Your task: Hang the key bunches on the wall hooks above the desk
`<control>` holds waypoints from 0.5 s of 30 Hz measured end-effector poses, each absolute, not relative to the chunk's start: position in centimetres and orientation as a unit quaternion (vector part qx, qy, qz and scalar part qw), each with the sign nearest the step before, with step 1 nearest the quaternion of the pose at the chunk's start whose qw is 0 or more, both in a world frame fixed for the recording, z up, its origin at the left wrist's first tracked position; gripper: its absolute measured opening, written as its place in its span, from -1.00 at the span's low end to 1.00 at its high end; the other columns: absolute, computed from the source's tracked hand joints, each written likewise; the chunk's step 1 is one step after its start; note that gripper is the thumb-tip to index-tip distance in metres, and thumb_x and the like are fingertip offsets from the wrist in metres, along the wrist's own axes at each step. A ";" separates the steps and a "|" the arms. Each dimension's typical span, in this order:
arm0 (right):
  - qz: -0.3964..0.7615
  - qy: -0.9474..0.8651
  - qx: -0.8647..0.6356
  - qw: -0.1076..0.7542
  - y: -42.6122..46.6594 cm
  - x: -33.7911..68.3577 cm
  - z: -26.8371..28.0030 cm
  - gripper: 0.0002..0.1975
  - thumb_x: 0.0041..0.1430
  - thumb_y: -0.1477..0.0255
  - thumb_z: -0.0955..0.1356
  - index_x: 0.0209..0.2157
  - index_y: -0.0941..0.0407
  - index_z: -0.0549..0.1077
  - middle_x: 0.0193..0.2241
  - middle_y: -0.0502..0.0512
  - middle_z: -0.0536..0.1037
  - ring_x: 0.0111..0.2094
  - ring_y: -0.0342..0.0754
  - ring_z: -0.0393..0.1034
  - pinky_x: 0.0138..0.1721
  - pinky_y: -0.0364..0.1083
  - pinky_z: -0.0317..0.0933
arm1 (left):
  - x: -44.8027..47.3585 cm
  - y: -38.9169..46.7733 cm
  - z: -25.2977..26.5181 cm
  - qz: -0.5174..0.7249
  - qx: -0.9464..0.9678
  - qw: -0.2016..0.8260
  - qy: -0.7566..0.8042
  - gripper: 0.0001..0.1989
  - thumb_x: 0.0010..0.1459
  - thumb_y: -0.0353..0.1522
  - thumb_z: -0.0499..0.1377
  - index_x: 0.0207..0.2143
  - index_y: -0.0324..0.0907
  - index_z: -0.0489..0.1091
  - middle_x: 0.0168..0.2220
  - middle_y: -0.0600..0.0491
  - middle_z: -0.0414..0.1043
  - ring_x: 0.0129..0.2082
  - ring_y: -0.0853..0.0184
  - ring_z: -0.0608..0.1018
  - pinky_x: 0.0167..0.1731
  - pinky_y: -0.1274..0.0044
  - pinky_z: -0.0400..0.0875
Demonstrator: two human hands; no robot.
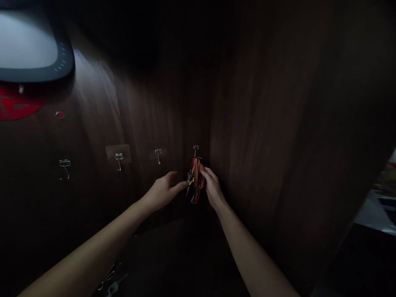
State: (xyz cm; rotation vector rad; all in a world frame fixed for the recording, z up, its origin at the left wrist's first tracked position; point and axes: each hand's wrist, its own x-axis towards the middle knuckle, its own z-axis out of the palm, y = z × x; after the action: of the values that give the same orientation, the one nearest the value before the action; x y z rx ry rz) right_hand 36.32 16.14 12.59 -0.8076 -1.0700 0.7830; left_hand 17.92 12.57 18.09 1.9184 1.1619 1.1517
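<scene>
From here I see the colourful lanyard bundle (198, 174) hanging upright between both hands, under a hook (196, 147), nearer the right hand (214, 186), whose fingers meet its edge, grip unclear, while the left hand (162, 191) sits loosely spread alongside.

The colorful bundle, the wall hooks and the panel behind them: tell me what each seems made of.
Colorful bundle: probably woven fabric, matte, judging by its soft, limp loops.
Wall hooks: likely metal, polished, from their silvery glints.
Panel: wood or imitation laminate, slightly glossy, from its streaky grain and pale reflection; can't tell which.
</scene>
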 end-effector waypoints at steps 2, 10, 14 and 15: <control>0.338 -0.496 -0.361 0.714 15.6 36.3 12.9 -0.71 0.04 0.22 0.29 -0.26 0.11 0.44 -0.40 0.01 0.55 -0.33 -0.04 0.44 -0.34 -0.13 0.28 | 21.7 14.4 18.7 0.474 0.692 0.372 0.398 -0.53 -0.20 -0.16 0.35 -0.21 -0.16 0.43 -0.15 -0.06 0.52 -0.02 0.07 0.45 -0.05 0.45 0.26; -0.018 -0.642 -0.527 0.557 12.9 38.3 14.4 -0.86 0.11 0.39 0.26 -0.37 0.09 0.45 -0.42 0.10 0.48 -0.34 0.03 0.38 -0.24 0.00 0.26 | 27.4 17.7 16.1 0.440 0.639 0.555 0.301 -0.64 -0.05 -0.08 0.23 -0.42 -0.22 0.38 -0.58 0.15 0.35 -0.61 0.46 0.41 -0.57 0.61 0.28; -0.105 -0.647 -0.496 0.569 13.6 39.1 16.8 -0.80 0.13 0.52 0.23 -0.27 0.13 0.45 -0.31 0.14 0.46 -0.28 -0.03 0.38 -0.19 -0.06 0.27 | 27.2 18.0 15.6 0.427 0.600 0.609 0.293 -0.68 -0.04 -0.13 0.24 -0.48 -0.22 0.34 -0.63 0.18 0.30 -0.69 0.52 0.35 -0.66 0.65 0.25; -0.105 -0.651 -0.488 0.571 14.2 39.1 17.3 -0.73 0.13 0.55 0.21 -0.16 0.13 0.43 -0.28 0.14 0.46 -0.26 -0.04 0.38 -0.18 -0.07 0.28 | 27.1 18.0 15.6 0.424 0.593 0.618 0.295 -0.70 -0.05 -0.16 0.25 -0.49 -0.22 0.33 -0.63 0.19 0.30 -0.70 0.53 0.35 -0.66 0.66 0.26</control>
State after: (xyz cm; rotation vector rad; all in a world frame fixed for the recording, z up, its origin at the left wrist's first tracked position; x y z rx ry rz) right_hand 39.14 14.21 17.32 -1.1454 -1.5280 -0.2452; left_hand 27.12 18.03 15.64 1.3638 0.6799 0.9767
